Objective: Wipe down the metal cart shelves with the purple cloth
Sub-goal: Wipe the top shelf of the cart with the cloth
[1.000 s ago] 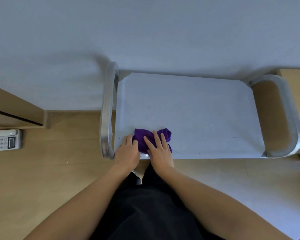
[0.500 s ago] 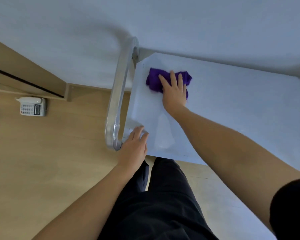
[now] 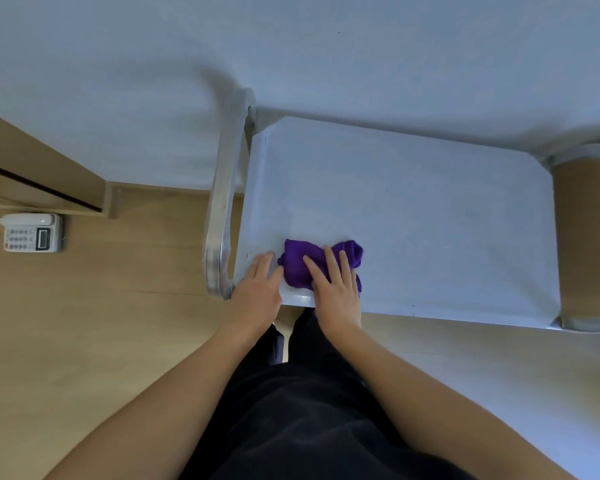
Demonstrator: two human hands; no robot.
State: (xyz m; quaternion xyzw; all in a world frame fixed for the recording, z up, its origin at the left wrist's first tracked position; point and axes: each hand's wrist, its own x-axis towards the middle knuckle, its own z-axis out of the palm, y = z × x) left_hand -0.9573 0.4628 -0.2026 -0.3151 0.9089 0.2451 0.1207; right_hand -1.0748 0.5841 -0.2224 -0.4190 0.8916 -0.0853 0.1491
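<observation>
From the head view, the wiping looks partly done. The purple cloth [image 3: 300, 268] lies bunched at the near left corner of the cart's top shelf [image 3: 413, 209], and any lower shelves are hidden. The right hand [image 3: 336, 292] presses it flat with straight fingers. The left hand [image 3: 258, 292] rests flat just beside it, gripping nothing.

purple cloth [image 3: 300, 266] and right hand [image 3: 336, 294] back at near edge, beside left hand [image 3: 257, 294]

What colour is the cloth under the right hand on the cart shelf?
Solid deep purple; the cloth shows best in the head view.
</observation>
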